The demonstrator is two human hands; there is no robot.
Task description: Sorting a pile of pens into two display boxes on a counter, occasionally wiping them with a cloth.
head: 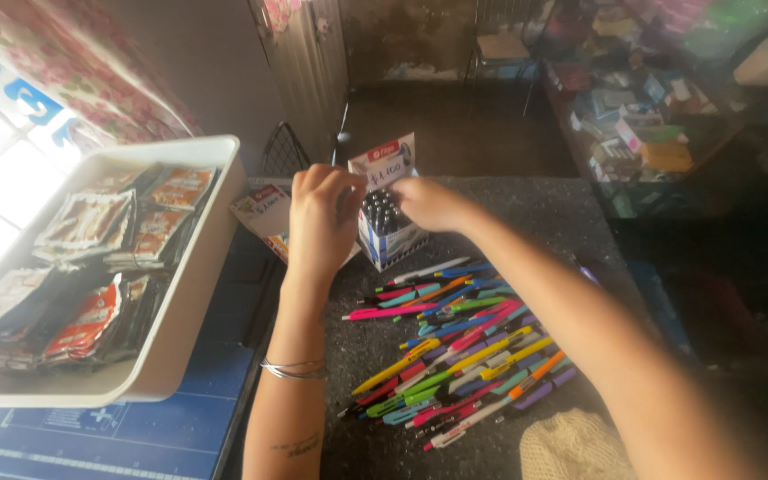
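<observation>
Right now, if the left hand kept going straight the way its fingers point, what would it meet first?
The left hand reaches up and right toward the pen box. It would probably meet the box's near edge or the dark pen caps inside first; whether it already touches them is unclear.

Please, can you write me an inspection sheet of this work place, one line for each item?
Surface: dark speckled counter, with a blue mat at its left.
Job's things: small box of dark pens, upright; loose pile of coloured pens in front of it.
Clutter: white tray of foil packets; second small box; beige mesh cloth.
Grippers: left hand and right hand both at the top of the pen box; grip cannot be told.
Cables: nothing seen.
Surroundings: glass case of goods, chair, floral curtain.
</observation>
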